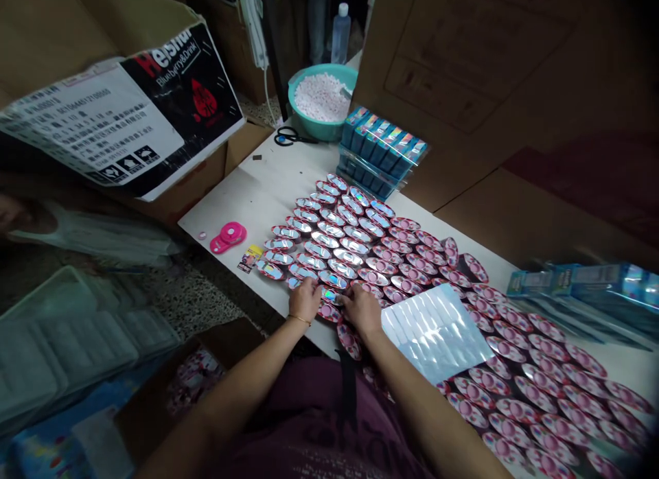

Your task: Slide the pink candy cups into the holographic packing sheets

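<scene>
Rows of small oval pink cases (412,256) cover the white table (257,191); several at the left carry shiny holographic stickers (329,249). My left hand (305,299) and my right hand (362,307) rest at the near edge, fingers pinched together over one oval case with a holographic sticker (330,297). A sheet of silver sticker backing (435,331) lies just right of my right hand.
A teal bowl of white pellets (322,98), scissors (289,136) and a tray of blue boxes (384,153) stand at the far end. A pink tape dispenser (228,236) lies left. Cardboard boxes surround the table; blue packets (581,287) lie at the right.
</scene>
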A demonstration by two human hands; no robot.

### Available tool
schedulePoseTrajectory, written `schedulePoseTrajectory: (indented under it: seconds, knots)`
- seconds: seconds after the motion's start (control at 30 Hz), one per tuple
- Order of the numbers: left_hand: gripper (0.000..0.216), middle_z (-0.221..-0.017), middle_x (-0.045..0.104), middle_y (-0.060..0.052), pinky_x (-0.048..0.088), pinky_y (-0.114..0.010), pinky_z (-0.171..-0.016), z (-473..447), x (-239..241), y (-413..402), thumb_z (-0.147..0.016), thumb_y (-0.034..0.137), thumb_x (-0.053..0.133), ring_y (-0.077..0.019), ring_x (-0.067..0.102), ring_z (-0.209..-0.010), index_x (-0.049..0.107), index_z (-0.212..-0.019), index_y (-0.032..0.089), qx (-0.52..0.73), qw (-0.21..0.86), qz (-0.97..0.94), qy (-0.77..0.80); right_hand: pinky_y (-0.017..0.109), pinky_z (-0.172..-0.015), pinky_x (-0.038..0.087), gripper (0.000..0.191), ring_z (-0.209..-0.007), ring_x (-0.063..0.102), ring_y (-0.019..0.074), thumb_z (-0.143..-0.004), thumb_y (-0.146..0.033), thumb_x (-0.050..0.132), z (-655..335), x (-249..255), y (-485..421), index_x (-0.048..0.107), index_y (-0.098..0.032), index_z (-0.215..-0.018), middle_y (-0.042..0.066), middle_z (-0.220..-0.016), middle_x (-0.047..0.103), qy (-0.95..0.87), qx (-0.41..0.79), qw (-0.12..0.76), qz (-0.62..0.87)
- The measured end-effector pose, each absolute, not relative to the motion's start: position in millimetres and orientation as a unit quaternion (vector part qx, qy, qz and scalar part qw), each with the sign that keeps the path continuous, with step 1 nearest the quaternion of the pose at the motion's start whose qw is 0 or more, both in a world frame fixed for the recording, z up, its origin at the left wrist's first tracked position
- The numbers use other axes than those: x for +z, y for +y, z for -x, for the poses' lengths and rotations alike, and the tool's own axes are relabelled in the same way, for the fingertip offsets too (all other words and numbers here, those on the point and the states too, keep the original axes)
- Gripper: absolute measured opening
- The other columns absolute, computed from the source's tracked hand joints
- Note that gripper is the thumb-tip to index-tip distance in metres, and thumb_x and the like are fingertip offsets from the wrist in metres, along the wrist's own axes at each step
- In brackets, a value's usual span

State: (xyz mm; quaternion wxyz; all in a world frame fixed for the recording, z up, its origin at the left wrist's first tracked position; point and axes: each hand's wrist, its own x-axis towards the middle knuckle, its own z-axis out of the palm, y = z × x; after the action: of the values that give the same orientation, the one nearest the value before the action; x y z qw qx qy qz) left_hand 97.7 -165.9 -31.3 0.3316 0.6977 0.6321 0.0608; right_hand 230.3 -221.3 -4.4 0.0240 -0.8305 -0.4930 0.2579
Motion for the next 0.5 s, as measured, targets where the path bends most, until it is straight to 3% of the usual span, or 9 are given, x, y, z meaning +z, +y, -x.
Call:
schedulePoseTrajectory:
  seconds: [0.1, 0.17, 0.33, 0.4, 0.5]
  knots:
    - [0.017, -0.064, 0.058, 0.0, 0.035, -0.023, -0.062, -94.8, -28.7, -162.9, -0.077, 0.033, 0.05, -0.0154, 0.055, -0.067, 0.055, -0.089, 0.021, 0.034, 0.32, -0.713, 0.623, 0.028, -0.06, 0.036, 0.023, -0.075, 0.059, 0.0218, -0.075, -0.032, 0.058, -233.5, 4.6, -204.4, 0.057, -0.018, -0.093, 0.011, -0.082, 0.064, -0.535, 0.258, -0.057, 0.803]
    - [0.019, -0.072, 0.06, -0.002, 0.037, -0.024, -0.065, -95.5, -24.1, -164.2, -0.079, 0.03, 0.048, -0.0165, 0.056, -0.072, 0.054, -0.093, 0.021, 0.054, 0.311, -0.722, 0.615, 0.028, -0.062, 0.037, 0.02, -0.076, 0.059, 0.0223, -0.075, -0.027, 0.057, -244.3, 15.4, -205.2, 0.058, -0.018, -0.092, 0.011, -0.084, 0.064, -0.56, 0.264, -0.059, 0.783]
    - [0.03, -0.102, 0.058, -0.007, 0.038, -0.027, -0.084, -135.5, -9.4, -168.5, -0.081, 0.033, 0.043, -0.0181, 0.052, -0.097, 0.054, -0.106, 0.021, 0.18, 0.35, -0.786, 0.477, 0.024, -0.069, 0.04, 0.018, -0.079, 0.058, 0.0159, -0.085, -0.031, 0.042, -302.4, 46.4, -267.1, 0.058, -0.022, -0.087, 0.004, -0.084, 0.063, -0.559, 0.221, 0.183, 0.778]
    - [0.033, -0.1, 0.059, -0.006, 0.038, -0.028, -0.085, -170.6, -4.1, -172.6, -0.078, 0.039, 0.047, -0.0186, 0.052, -0.095, 0.056, -0.105, 0.022, 0.169, 0.398, -0.81, 0.396, 0.024, -0.068, 0.042, 0.022, -0.075, 0.057, 0.0151, -0.086, -0.033, 0.039, -327.2, 49.2, -299.7, 0.057, -0.021, -0.084, 0.004, -0.08, 0.062, -0.521, 0.175, 0.257, 0.795]
    - [0.036, -0.093, 0.064, -0.004, 0.043, -0.027, -0.077, -233.5, 0.6, -192.2, -0.07, 0.041, 0.056, -0.0184, 0.056, -0.086, 0.06, -0.102, 0.023, 0.099, 0.463, -0.813, 0.34, 0.029, -0.071, 0.045, 0.022, -0.078, 0.058, 0.0185, -0.085, -0.033, 0.038, -368.4, 39.2, -337.3, 0.058, -0.022, -0.087, 0.006, -0.082, 0.062, -0.523, 0.106, 0.286, 0.796]
